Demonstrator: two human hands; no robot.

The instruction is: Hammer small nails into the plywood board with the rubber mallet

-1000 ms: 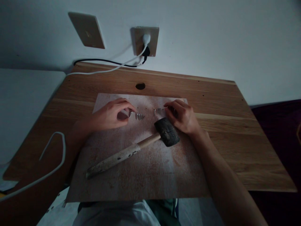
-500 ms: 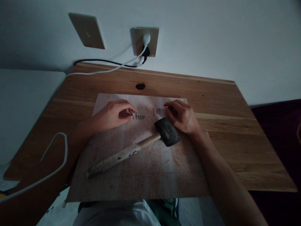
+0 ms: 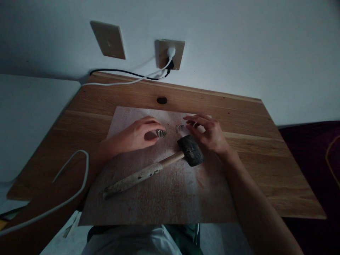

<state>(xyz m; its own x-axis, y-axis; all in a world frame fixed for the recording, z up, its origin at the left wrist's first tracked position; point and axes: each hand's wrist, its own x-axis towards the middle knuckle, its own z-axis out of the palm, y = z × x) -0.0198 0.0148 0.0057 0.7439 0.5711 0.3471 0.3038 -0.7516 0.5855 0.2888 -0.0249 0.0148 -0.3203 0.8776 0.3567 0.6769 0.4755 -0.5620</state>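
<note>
My left hand (image 3: pixel 138 134) curves around the left side of several silver nails (image 3: pixel 160 133) lying in a small fan on the board (image 3: pixel 148 209). Its thumb and fingers are apart, with the nails at the gap. My right hand (image 3: pixel 205 131) is open, its fingers spread just right of a second small group of nails (image 3: pixel 180 128). Below both hands a mallet with a black head (image 3: pixel 190 150) and worn wooden handle (image 3: pixel 135 179) lies slantwise across the board. The head is close under my right hand. Some fingertips are hard to make out in the dim light.
Beneath the board is a wooden table (image 3: pixel 260 148) with a round hole (image 3: pixel 162 100) near its back edge. A white cable (image 3: pixel 111 84) and a black cable lead to the wall socket (image 3: pixel 176 49). Another white cable (image 3: pixel 86 170) loops in front of my left arm.
My left hand has moved right along the board, against the fanned nails, which are now bunched closer together. My right hand stays beside its nails. The whole view has shifted slightly.
</note>
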